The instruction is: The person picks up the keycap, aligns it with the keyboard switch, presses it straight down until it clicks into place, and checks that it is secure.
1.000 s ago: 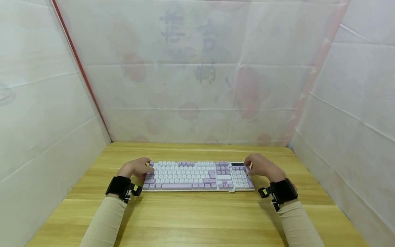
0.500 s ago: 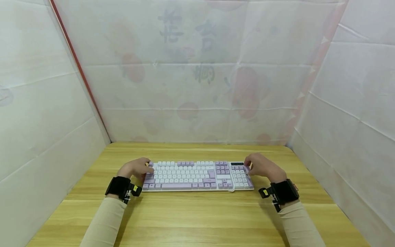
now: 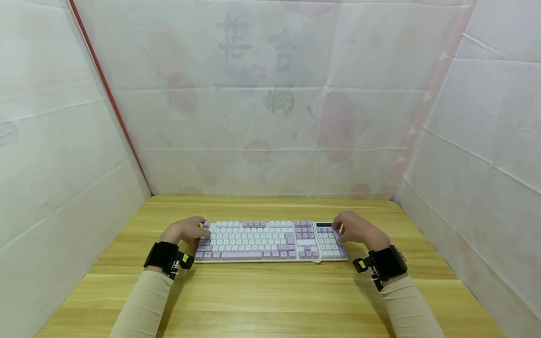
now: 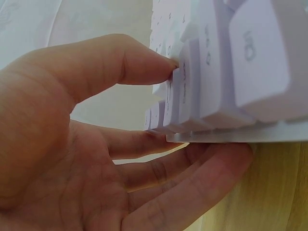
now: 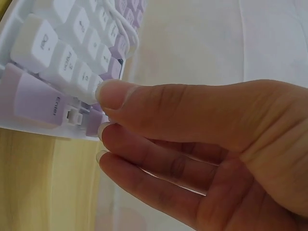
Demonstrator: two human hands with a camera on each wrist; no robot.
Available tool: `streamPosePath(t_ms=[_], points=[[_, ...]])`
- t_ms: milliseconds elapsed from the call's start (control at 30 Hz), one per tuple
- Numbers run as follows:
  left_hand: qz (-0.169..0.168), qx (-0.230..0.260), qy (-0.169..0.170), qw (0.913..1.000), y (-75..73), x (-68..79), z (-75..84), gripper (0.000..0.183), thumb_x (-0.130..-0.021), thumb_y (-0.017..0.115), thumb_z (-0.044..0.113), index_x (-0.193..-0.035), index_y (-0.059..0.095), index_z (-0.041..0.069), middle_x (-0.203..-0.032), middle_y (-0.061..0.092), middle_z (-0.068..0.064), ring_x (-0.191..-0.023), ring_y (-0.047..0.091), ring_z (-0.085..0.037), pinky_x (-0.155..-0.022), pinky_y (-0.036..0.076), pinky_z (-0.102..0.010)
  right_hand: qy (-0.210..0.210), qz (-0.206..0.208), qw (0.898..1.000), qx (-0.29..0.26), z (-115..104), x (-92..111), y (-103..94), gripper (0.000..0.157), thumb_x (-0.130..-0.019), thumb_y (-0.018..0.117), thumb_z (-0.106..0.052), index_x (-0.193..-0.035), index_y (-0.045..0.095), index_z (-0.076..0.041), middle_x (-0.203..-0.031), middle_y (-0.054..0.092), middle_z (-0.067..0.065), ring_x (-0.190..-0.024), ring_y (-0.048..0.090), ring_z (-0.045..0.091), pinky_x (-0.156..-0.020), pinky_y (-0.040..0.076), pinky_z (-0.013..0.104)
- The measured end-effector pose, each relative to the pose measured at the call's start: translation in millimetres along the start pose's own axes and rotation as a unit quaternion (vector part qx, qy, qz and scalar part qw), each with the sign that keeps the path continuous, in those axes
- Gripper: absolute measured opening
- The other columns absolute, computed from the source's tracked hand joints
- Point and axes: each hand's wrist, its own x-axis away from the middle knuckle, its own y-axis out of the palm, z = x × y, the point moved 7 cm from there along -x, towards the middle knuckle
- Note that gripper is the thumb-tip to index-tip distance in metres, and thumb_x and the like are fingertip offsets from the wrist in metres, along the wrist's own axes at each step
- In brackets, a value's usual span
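Observation:
A white and lilac computer keyboard (image 3: 253, 241) stretches across the table in front of me. My left hand (image 3: 189, 230) grips its left end: in the left wrist view the thumb lies on the keys, the other fingers under the edge. At the number-pad end my right hand (image 3: 359, 230) pinches the board's edge, thumb tip over the keys and fingertips against the side. A bare key switch (image 5: 74, 116) shows beside the lilac Enter key (image 5: 36, 98) in the right wrist view. What the right fingertips touch is partly hidden.
A white cable (image 3: 318, 246) lies folded across the keyboard near the number pad. The wooden table (image 3: 270, 295) is bounded at the back by a pale patterned sheet (image 3: 270, 117). More white sheeting (image 3: 486, 164) hangs at both sides.
My right hand has shifted very slightly left, inward along the keyboard's end. The left hand and the keyboard stay where they were.

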Motion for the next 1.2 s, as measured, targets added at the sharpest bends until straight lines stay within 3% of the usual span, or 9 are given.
streamPosePath(t_ms=[267, 567, 800, 1200], points=[[0.001, 0.001, -0.001, 1.0, 0.3, -0.7, -0.8, 0.078, -0.09, 0.065, 0.018, -0.152, 0.032, -0.016, -0.143, 0.046, -0.037, -0.093, 0.063, -0.027, -0.076, 0.061, -0.039, -0.016, 0.011, 1.0, 0.018, 3.6, -4.1, 3.9, 0.026, -0.073, 0.08, 0.008, -0.098, 0.077, 0.001, -0.093, 0.074, 0.011, -0.075, 0.064, 0.014, -0.069, 0.055, 0.031], [0.002, 0.005, -0.005, 1.0, 0.5, -1.2, -1.0, 0.078, -0.091, 0.065, 0.018, -0.152, 0.031, -0.015, -0.142, 0.047, -0.036, -0.091, 0.063, -0.027, -0.076, 0.061, -0.039, 0.003, 0.011, 1.0, 0.013, 8.7, -3.8, 4.7, 0.027, -0.072, 0.084, 0.007, -0.098, 0.077, 0.001, -0.092, 0.074, 0.011, -0.075, 0.064, 0.015, -0.071, 0.056, 0.032], [0.004, 0.001, -0.005, 1.0, 0.2, -0.8, -0.1, 0.076, -0.091, 0.065, 0.018, -0.152, 0.033, -0.014, -0.142, 0.047, -0.035, -0.092, 0.062, -0.027, -0.075, 0.061, -0.038, -0.008, 0.013, 1.0, 0.014, 8.4, -4.7, 6.0, 0.028, -0.07, 0.086, 0.006, -0.096, 0.078, 0.0, -0.091, 0.075, 0.01, -0.074, 0.067, 0.015, -0.07, 0.058, 0.033], [0.006, -0.001, -0.009, 0.9999, 0.0, -0.7, -0.3, 0.074, -0.09, 0.066, 0.018, -0.15, 0.037, -0.013, -0.138, 0.05, -0.033, -0.089, 0.063, -0.025, -0.074, 0.061, -0.037, -0.011, 0.026, 0.998, 0.048, 4.9, -5.0, 4.1, 0.027, -0.066, 0.089, 0.002, -0.09, 0.08, -0.003, -0.087, 0.075, 0.004, -0.077, 0.059, 0.014, -0.071, 0.053, 0.033]])
